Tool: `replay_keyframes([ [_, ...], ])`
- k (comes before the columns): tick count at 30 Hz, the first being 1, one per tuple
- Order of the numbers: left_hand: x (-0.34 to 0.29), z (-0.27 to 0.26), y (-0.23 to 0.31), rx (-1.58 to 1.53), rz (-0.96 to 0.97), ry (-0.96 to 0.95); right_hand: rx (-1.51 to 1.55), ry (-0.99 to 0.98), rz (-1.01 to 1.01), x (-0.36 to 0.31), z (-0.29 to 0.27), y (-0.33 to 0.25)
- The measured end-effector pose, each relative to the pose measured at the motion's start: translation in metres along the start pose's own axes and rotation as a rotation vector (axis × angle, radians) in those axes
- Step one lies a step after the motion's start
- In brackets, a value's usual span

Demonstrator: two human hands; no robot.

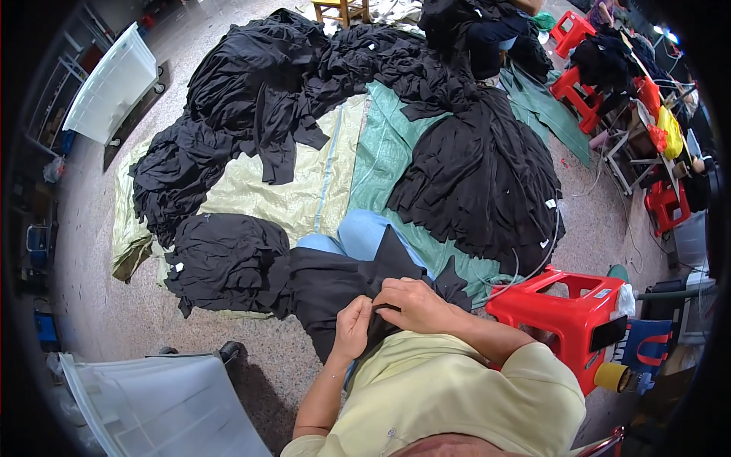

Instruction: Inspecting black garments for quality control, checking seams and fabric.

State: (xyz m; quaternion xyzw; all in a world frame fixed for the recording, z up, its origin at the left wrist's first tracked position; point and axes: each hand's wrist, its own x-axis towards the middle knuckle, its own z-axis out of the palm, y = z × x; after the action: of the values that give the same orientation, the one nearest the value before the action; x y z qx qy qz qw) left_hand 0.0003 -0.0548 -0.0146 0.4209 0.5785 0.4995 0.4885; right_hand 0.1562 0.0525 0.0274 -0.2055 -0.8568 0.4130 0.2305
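Both the left hand (352, 329) and right hand (415, 303) pinch a black garment (343, 278) on the lap. Folded stacks (228, 259) sit finished, seemingly; big piles (480, 175) remain on the floor.

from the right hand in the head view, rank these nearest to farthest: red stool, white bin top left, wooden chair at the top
From the right hand:
1. Red stool, close on the person's right.
2. White bin, far off at upper left.
3. Wooden chair, at the top edge, beyond the black garments.
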Motion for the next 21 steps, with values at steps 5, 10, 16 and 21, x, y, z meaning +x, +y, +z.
replay_keyframes([
  [5, -0.001, -0.002, 0.014, 0.240, 0.143, 0.011, 0.018, 0.041, 0.017, -0.002, 0.002, 0.007],
  [10, -0.001, -0.008, 0.027, 0.359, 0.205, -0.065, 0.095, 0.000, -0.102, 0.001, -0.002, 0.018],
  [16, -0.004, -0.004, 0.024, 0.464, 0.265, -0.079, 0.071, -0.024, -0.104, -0.001, -0.001, 0.019],
  [21, -0.007, -0.007, 0.001, -0.247, -0.065, 0.086, 0.172, 0.016, -0.052, 0.003, -0.003, 0.010],
])
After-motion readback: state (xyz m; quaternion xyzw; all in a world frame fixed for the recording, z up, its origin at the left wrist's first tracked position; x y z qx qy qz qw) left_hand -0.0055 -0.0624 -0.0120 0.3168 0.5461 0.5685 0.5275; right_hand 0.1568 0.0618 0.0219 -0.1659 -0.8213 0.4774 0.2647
